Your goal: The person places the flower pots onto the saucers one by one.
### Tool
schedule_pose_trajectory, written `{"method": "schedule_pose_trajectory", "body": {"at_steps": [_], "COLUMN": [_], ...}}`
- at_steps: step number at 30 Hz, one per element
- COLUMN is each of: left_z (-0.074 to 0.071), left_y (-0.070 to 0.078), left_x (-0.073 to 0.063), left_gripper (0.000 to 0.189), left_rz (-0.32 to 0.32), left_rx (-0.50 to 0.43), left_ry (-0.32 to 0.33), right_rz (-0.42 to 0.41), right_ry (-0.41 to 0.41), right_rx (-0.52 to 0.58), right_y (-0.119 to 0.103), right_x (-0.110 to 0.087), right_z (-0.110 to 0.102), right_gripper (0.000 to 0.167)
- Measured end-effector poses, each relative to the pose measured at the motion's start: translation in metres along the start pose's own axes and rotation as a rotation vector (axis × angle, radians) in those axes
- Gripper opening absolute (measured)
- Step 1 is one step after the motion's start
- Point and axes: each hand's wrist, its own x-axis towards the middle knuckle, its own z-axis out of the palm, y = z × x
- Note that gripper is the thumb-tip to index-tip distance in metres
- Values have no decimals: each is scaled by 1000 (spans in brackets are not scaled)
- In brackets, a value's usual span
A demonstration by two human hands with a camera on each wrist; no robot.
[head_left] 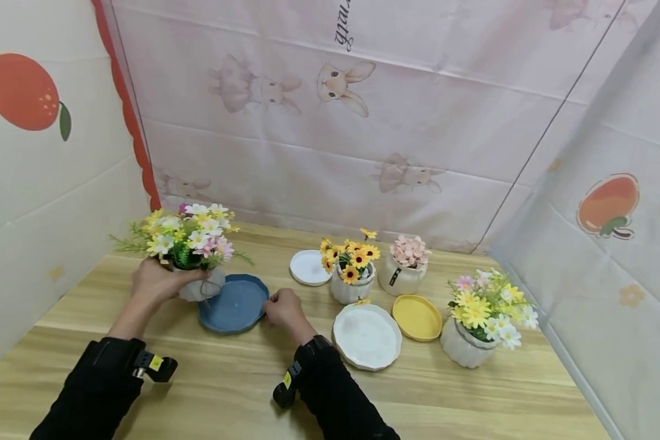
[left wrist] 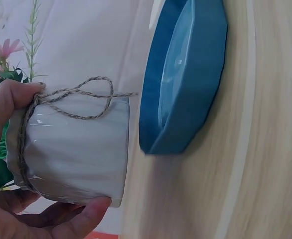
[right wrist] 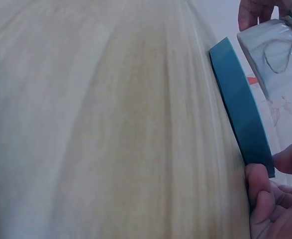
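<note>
Your left grip (head_left: 156,281) grasps a white flowerpot (left wrist: 81,149), twine tied round it and mixed blossoms (head_left: 189,235) above, raised off the bench (head_left: 209,385) at the left side of the blue plate (head_left: 236,305). Your right grip (head_left: 286,310) pinches the blue plate's right rim. Farther right of the blue plate lie a white plate (head_left: 367,336) and a yellow plate (head_left: 417,318); a small saucer (head_left: 310,267) sits behind it, to the right.

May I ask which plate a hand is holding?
The faceted blue plate, held by the right hand; the round yellow plate, small white plate and large white plate are untouched.
</note>
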Motion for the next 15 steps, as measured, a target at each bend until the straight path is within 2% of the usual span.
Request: {"method": "schedule_pose_trajectory", "body": {"at_steps": [7,15], "left_z": [18,29], "left_y": [11,14], "left_x": [-2,-10], "left_gripper": [109,105], "left_rz": [15,44], "left_rx": [6,-33], "left_ry": [-42,-90], "right_rz": [-8,4], "right_ry": [13,12], "right_rx": [13,40], "right_y": [1,1], "right_x": [0,1], "right_z": [-2,0], "right_gripper": [13,8]}}
